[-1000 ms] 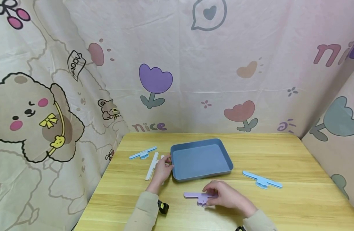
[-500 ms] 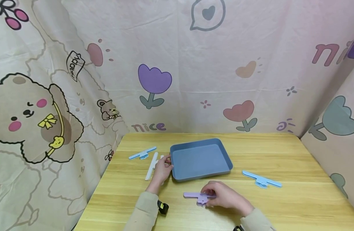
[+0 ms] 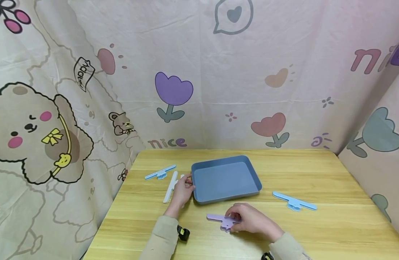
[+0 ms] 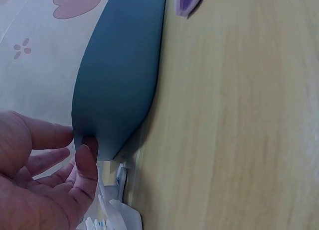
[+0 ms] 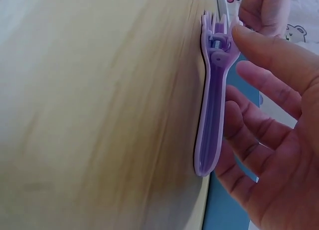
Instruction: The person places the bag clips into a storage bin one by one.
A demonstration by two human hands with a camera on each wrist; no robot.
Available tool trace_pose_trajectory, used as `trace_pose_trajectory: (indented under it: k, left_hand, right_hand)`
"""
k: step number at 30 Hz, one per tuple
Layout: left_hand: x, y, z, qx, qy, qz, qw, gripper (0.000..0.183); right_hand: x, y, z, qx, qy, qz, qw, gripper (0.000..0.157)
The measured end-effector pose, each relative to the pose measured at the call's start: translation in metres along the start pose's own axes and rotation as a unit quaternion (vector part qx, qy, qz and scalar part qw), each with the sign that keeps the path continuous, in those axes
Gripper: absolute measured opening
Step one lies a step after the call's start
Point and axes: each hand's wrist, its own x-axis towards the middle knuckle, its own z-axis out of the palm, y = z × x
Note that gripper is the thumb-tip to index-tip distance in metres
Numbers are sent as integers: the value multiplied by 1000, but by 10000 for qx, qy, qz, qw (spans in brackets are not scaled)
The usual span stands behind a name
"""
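Note:
A grey-blue rectangular tray [image 3: 225, 180] lies on the table, with bare floor inside. My left hand [image 3: 182, 189] pinches its left wall; in the left wrist view, thumb and fingers sit on both sides of the tray's edge [image 4: 117, 80]. In front of the tray is a purple bag clip [image 3: 215, 217]. My right hand [image 3: 251, 219] holds that clip by its middle and right part, which the fingers partly hide. Seen from the right wrist, the thumb touches the handle of the spring clip [image 5: 212, 110] and the other fingers lie along its far side.
Left of the tray lie a light blue clip [image 3: 160, 172] and a white clip [image 3: 170, 187]; another white piece is partly hidden behind my left hand. A light blue clip [image 3: 294, 201] lies to the right. Printed curtains [image 3: 219, 90] surround the wooden table [image 3: 316, 173].
The right hand has shifted slightly left, and the purple clip has turned a little, its left end now higher than its right. The left hand and tray stay in place.

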Motion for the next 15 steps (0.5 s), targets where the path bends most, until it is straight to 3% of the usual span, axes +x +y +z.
trace_pose_trajectory:
  k: [7,15]
  left_hand:
    - [-1,1,1,82,-10,35,10000,46]
    - [0,2,1,171,-7,140,9998,45]
  right_hand:
    - [0,-4,0,-205,-26,148,9997,33]
    - [-1,-6,0,-837,351,-24,9959,17]
